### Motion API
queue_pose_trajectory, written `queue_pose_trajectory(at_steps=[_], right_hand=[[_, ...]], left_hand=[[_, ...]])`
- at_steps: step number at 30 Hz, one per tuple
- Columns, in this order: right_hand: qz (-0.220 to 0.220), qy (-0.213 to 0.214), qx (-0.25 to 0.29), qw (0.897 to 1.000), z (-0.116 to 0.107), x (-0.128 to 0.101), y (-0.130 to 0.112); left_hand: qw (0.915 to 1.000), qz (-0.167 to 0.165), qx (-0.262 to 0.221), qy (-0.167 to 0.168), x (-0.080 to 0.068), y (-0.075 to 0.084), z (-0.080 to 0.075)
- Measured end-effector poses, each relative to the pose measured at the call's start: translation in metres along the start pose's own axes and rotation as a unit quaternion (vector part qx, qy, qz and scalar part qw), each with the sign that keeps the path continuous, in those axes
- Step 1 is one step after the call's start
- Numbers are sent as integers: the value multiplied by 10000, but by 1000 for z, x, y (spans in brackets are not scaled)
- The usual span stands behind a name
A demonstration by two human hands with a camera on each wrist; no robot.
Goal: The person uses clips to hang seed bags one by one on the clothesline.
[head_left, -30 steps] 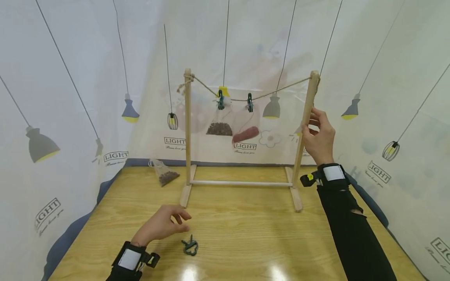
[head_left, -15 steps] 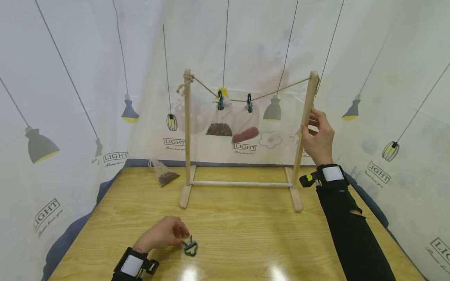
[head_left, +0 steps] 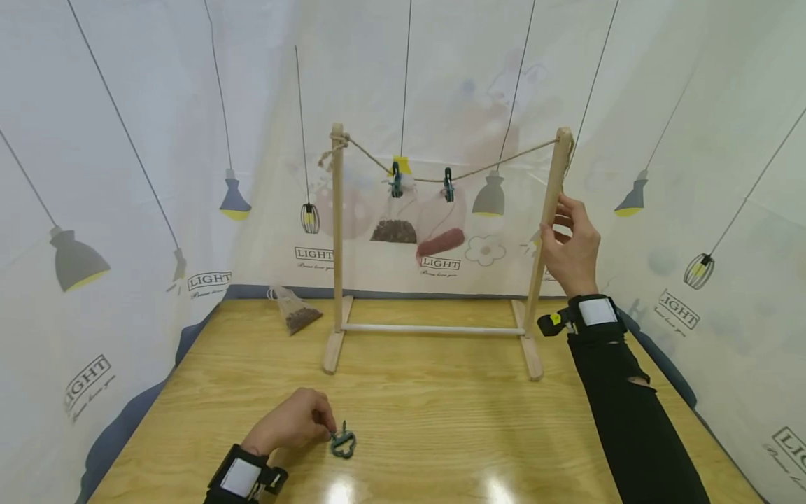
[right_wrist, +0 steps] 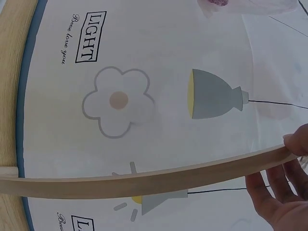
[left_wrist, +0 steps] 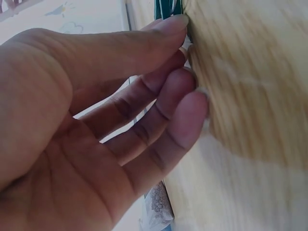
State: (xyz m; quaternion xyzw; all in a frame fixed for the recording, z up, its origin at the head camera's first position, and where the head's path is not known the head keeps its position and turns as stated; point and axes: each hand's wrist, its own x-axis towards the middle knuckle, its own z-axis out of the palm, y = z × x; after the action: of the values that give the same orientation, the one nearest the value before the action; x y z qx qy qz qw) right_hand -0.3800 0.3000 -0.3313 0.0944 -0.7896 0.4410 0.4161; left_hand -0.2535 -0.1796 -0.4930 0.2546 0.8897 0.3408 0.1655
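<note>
Left hand fingertips pinch green clip before rack; right hand grips rack's post. Clip may skid away on glossy table.

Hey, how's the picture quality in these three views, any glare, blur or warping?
Head view: sharp, with two white glare spots on the glossy table near the front edge. Left wrist view: the left hand fills the frame, the wood grain smeared and soft. Right wrist view: the lens bends the straight wooden post into a curve.
</note>
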Motion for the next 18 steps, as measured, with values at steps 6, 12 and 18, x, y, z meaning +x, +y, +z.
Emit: queue_pose_trajectory(at_steps=[6, 12, 18], right_hand=[[2, 3, -6, 10000, 0, 1, 2], [-8, 41, -16, 10000, -1, 1, 0], [-33, 2, 72, 10000, -1, 0, 0]], left_hand=[[9999, -131, -58, 22, 2, 1, 1], [9998, -8, -79, 165, 5, 2, 2], [9973, 429, 49, 596, 9, 5, -1]])
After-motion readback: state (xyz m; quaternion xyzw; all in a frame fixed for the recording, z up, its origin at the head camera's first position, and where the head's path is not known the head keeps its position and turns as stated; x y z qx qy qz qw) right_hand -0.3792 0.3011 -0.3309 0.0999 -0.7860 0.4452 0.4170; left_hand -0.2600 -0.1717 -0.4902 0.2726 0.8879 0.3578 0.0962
